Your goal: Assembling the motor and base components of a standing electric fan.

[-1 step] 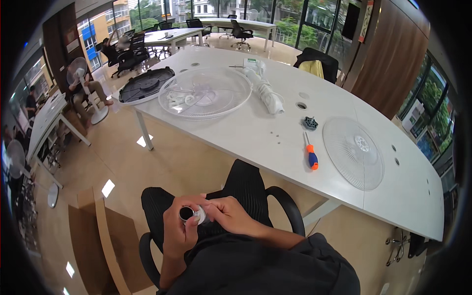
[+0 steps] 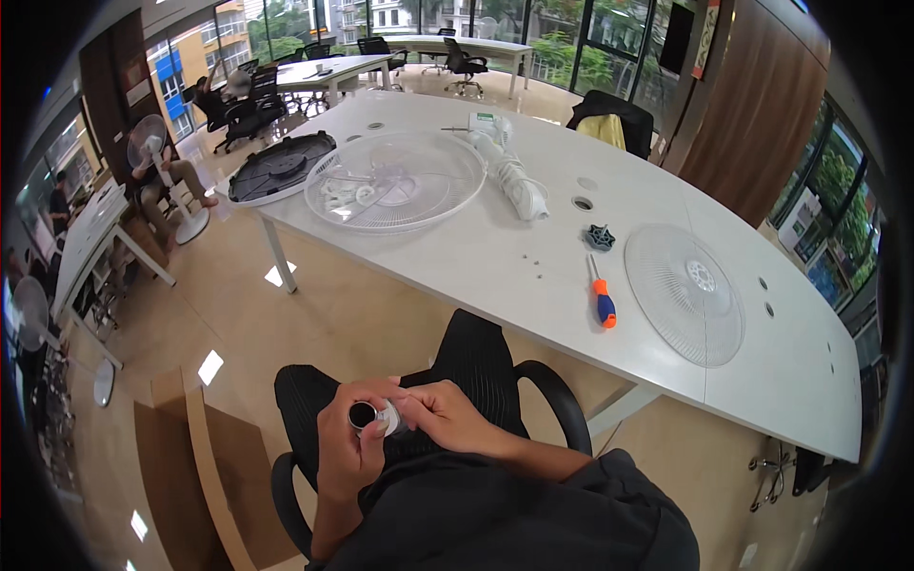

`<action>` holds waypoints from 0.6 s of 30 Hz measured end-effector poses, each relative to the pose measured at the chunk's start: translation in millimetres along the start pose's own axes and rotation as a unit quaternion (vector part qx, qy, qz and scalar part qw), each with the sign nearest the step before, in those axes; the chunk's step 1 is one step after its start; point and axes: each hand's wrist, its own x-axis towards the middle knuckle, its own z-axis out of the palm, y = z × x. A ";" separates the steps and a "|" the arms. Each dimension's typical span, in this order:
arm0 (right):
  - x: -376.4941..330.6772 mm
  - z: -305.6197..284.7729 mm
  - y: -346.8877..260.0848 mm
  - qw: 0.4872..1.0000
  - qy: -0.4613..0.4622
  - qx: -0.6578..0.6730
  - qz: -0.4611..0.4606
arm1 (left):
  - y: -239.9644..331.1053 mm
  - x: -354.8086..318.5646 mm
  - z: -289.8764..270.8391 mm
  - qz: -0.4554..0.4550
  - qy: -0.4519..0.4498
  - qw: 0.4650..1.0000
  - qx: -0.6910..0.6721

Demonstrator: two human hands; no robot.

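Low over my lap, my left hand is wrapped round a tube, whose round dark mouth and pale rim face up. A white fitting sits against the tube's side, under my left thumb. My right hand is closed, its thumb and fingers pinching at the fitting's right side. Those fingers hide much of the fitting, and the tube's lower part is out of sight. On the white table ahead lie a screwdriver with an orange and blue handle, a dark star-shaped knob and several small screws.
A round fan grille lies at the right. Farther left are a clear fan guard with parts inside, a black round base and a wrapped white fan body. An open cardboard box stands on the floor. People sit at the far left.
My hands and the tube keep the same hold and place. In the background at the upper left, a seated person's head and arm have shifted slightly.
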 end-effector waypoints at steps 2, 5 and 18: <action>-1.9 -5.0 -1.4 0.999 -0.016 -0.016 0.024 | 1.7 0.1 5.7 -0.002 0.008 1.000 0.026; -4.0 -4.5 -6.8 0.998 -0.027 0.031 0.039 | 4.4 -2.2 8.2 -0.003 0.026 0.998 0.055; -8.8 3.9 -14.7 0.997 -0.042 0.019 0.060 | 12.8 -8.8 0.6 -0.012 0.036 0.999 -0.012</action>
